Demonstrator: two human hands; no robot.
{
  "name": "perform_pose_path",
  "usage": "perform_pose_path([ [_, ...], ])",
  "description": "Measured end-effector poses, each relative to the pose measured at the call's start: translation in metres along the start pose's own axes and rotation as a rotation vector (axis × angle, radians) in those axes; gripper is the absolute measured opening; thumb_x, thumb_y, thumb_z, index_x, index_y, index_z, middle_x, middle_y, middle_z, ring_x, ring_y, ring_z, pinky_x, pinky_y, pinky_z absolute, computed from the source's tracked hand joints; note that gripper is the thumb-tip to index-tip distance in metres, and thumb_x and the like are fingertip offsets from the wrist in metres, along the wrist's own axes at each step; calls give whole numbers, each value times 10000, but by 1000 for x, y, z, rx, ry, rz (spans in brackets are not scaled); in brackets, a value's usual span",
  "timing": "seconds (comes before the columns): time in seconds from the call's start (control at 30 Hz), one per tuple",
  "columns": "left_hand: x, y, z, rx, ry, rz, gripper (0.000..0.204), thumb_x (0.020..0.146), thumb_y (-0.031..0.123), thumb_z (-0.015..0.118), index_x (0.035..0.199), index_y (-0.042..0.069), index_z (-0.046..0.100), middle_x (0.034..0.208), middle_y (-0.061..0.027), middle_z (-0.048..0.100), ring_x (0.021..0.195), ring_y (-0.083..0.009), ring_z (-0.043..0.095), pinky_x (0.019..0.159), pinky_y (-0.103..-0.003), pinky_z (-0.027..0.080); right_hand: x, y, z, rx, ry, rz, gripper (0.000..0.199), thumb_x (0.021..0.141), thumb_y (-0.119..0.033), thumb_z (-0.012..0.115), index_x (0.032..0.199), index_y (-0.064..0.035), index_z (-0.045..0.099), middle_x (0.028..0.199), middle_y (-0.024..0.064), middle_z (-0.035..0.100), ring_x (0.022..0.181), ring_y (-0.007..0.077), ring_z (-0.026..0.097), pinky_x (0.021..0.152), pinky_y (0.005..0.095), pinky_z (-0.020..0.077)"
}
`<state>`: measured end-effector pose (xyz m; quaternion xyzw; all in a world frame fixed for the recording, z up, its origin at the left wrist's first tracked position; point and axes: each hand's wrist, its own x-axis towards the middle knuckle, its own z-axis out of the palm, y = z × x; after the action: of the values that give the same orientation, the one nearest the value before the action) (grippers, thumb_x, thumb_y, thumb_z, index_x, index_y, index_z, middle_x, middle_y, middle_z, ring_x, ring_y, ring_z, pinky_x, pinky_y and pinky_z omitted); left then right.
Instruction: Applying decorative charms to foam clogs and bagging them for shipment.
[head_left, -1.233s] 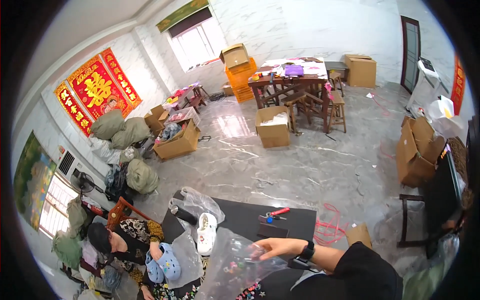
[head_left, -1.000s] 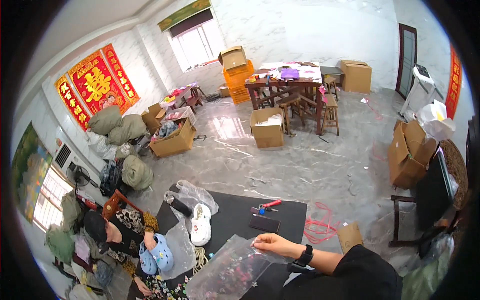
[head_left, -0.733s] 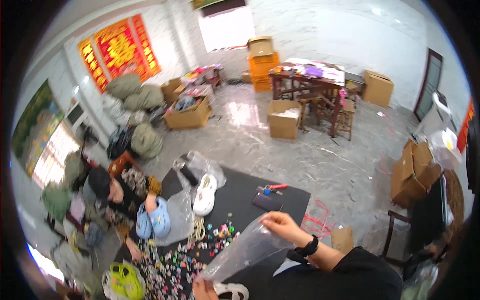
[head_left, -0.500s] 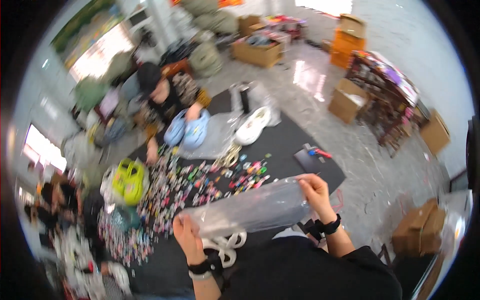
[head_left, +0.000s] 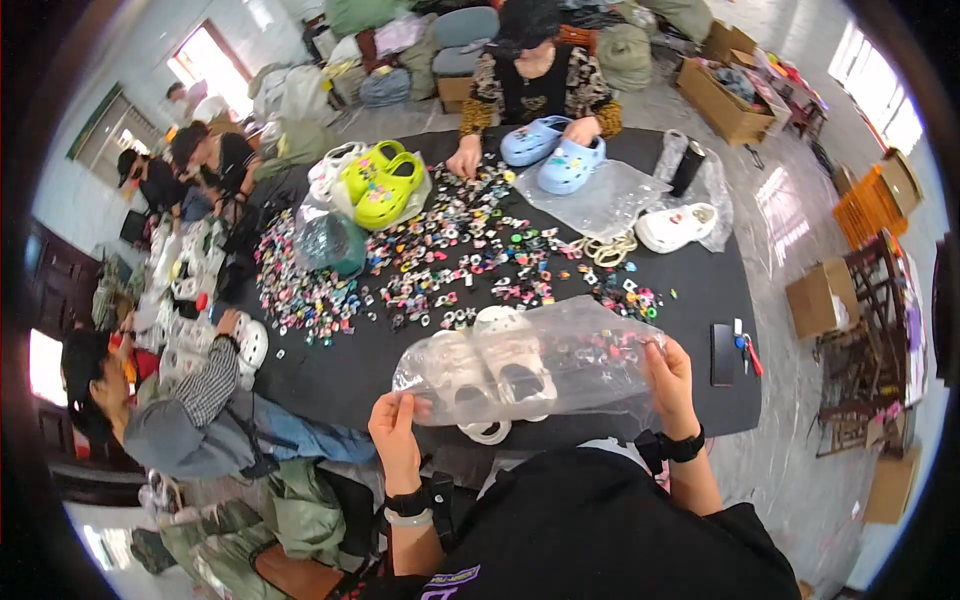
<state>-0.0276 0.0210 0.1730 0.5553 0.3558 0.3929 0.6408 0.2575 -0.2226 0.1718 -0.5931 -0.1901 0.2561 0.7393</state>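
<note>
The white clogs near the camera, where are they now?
Head view, below centre: the white clogs sit by the near edge of the black table, partly behind the clear bag.

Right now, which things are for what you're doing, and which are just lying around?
For the work:
clear plastic bag, held between left hand and right hand
white clogs, partly seen through it, probably

Probably just lying about:
dark phone
keys with red strap
black bottle

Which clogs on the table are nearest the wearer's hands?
The white pair seen through the clear bag held between left hand and right hand; the lime clogs, blue clogs and other white clogs sit farther off.
</note>
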Motion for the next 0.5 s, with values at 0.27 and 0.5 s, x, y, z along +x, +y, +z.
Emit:
perform_pose_path([
  [0.27, -28, 12, -24, 4, 413, 120, 96, 951, 115, 510, 888, 49, 539, 553, 42, 450, 417, -14, 377, 370, -178, 252, 6, 4, 38, 64, -229, -24, 230, 953, -143, 514, 1133, -18, 585, 694, -37, 546, 495, 19, 362, 449, 186, 253],
  [0.5, -62, 66, -40, -7, 437, 216, 76, 936, 47, 472, 917, 30, 543, 604, -8, 524, 488, -64, 479, 454, -189, 370, 28, -2, 54, 107, -424, -54, 298, 930, -199, 547, 1148, 0, 589, 676, -19, 514, 560, 60, 442, 514, 216, 329],
])
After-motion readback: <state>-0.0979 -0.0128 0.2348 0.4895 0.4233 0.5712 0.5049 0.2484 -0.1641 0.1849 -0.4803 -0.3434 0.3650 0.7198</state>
